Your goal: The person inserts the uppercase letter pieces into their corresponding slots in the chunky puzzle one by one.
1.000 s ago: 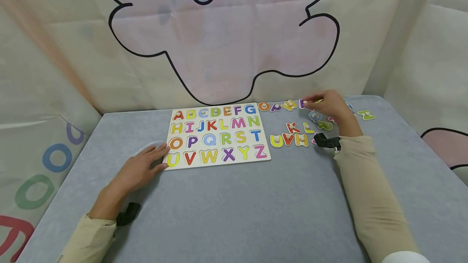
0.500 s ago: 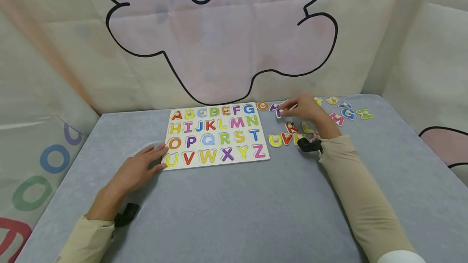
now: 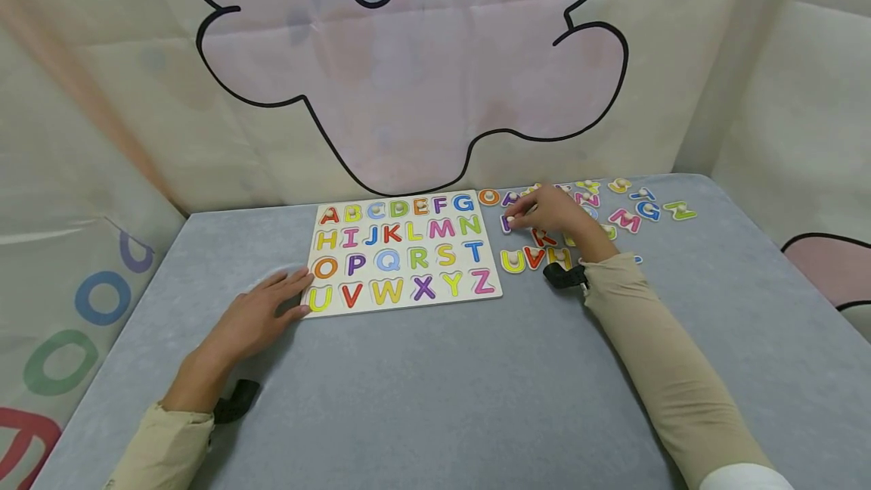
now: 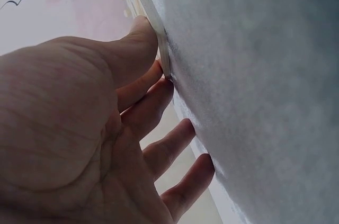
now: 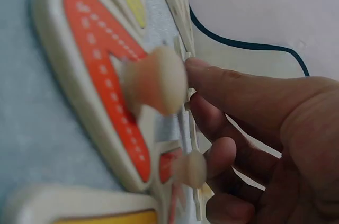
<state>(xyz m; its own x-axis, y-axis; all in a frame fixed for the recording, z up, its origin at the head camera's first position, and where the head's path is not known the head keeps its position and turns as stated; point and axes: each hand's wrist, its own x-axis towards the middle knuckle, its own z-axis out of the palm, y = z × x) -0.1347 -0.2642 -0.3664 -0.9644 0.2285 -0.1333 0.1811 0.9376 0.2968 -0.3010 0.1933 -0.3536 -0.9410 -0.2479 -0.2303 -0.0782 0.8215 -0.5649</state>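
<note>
Even, soft light from the head view; dimmer wrist views.
Faint shadows lie beside the left hand (image 3: 258, 314) and right sleeve (image 3: 670, 358). In the left wrist view, the backdrop (image 4: 90, 17) washes out and the grey tablecloth (image 4: 254, 86) blurs; in the right, the nearest wooden knob (image 5: 159, 81) looks soft.

I see the white board (image 3: 406, 274) lying flat, four rows of coloured letters across it, the left hand (image 3: 255, 316) touching its left edge. Just beyond its right edge, the right hand (image 3: 547, 212) pinches a small purple letter (image 3: 506, 224) — pale-rimmed, pale-knobbed.
</note>
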